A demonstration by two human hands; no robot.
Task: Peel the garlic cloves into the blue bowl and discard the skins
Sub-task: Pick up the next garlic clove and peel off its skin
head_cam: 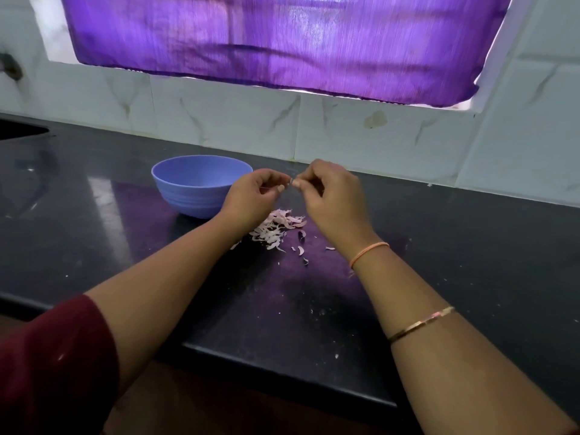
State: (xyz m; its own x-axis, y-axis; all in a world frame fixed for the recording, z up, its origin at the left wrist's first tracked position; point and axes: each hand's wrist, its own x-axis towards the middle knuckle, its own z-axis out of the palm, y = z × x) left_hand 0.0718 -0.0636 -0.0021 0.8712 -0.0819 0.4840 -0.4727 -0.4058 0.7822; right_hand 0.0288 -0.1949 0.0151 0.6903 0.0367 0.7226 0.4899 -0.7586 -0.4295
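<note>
Left hand (254, 196): raised above the counter, fingers curled, thumb and forefinger pinching something tiny at the tips; too small to tell whether clove or skin
Right hand (329, 196): raised level with the left, fingertips meeting the left's, pinching the same tiny bit
Blue bowl (201, 183): upright on the black counter (470, 246), just left of the left hand; contents hidden by the near wall
Skins (276, 227): loose pink pile below and between the hands, just right of the bowl; strays scattered nearer
Edges: counter front edge close under the forearms; tiled wall (376, 136) behind the bowl
Open room: bare counter wide to the right and far left
</note>
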